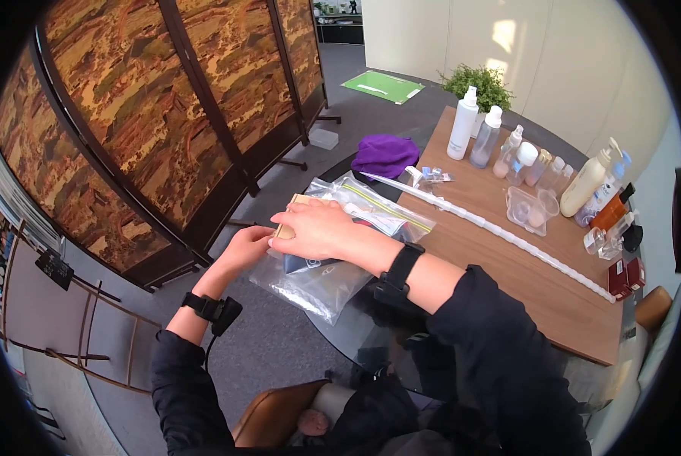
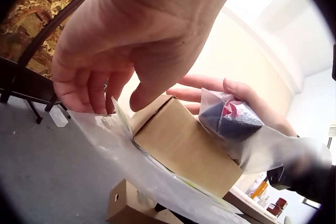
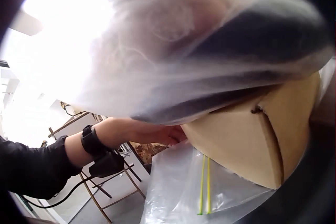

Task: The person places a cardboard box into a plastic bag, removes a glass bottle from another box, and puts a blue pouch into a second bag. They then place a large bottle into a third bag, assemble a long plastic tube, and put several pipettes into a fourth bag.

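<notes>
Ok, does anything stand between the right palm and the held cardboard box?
Yes: a cloudy bag with dark contents appears to sit between the palm of the right hand and the cardboard box, though the grip reaches past.

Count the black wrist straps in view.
2: the left wrist strap, beyond the left sleeve; the right wrist strap, beyond the right sleeve.

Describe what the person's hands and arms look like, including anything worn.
The left hand and right hand are gloveless. Dark long sleeves stop at the forearms. Each wrist wears a black strap with a black, boxy device; a thin black cable trails from the left one.
</notes>
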Demonstrator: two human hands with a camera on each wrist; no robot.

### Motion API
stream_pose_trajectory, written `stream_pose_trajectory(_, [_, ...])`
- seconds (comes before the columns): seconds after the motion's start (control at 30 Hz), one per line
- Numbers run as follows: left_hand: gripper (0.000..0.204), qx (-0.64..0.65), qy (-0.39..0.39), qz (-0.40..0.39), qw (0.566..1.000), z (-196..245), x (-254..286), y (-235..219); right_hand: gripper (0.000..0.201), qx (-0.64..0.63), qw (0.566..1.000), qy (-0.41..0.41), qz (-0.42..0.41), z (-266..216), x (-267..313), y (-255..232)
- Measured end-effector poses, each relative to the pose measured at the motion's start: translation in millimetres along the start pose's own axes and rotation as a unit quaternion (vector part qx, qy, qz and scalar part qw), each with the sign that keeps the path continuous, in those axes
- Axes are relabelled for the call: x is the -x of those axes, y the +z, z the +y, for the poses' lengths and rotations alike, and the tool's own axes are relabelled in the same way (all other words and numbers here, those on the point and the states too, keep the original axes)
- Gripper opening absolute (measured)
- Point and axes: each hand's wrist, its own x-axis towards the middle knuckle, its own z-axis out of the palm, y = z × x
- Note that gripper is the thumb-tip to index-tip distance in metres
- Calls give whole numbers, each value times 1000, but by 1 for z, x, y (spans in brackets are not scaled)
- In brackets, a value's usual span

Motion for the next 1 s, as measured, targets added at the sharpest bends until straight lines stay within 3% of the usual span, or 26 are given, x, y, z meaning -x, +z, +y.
stream_pose_trajectory(0.03, [26, 10, -12, 9, 1000, 5, 3, 1, 56, -17, 1000, 1, -12, 2, -1, -1])
stream_pose_trajectory(0.13, [21, -24, 63, 52, 996, -8, -9, 5, 57, 37, 995, 0, -97, 0, -2, -12])
stream_pose_trajectory(0.23, [20, -56, 107, 97, 988, -7, -9, 11, 56, 50, 995, 11, -86, -1, 0, -11])
stream_pose_trajectory(0.43, [16, -37, 122, 165, 978, -15, -6, 21, 58, 41, 995, 5, -95, -1, 7, -15])
stream_pose_trajectory(0.53, [13, -47, 175, 220, 959, -16, -1, 27, 59, 26, 995, 4, -91, 1, 8, -16])
stream_pose_trajectory(0.73, [13, 70, 162, 280, 944, -6, 5, 31, 59, 2, 998, -2, -55, 5, 13, -22])
stream_pose_trajectory(0.9, [20, 218, 111, 255, 935, -20, -4, 35, 59, 9, 999, -2, -43, 6, 13, -23])
stream_pose_trajectory(1.0, [20, 209, 142, 275, 928, -18, -14, 38, 58, 21, 998, 10, -62, 8, 11, -24])
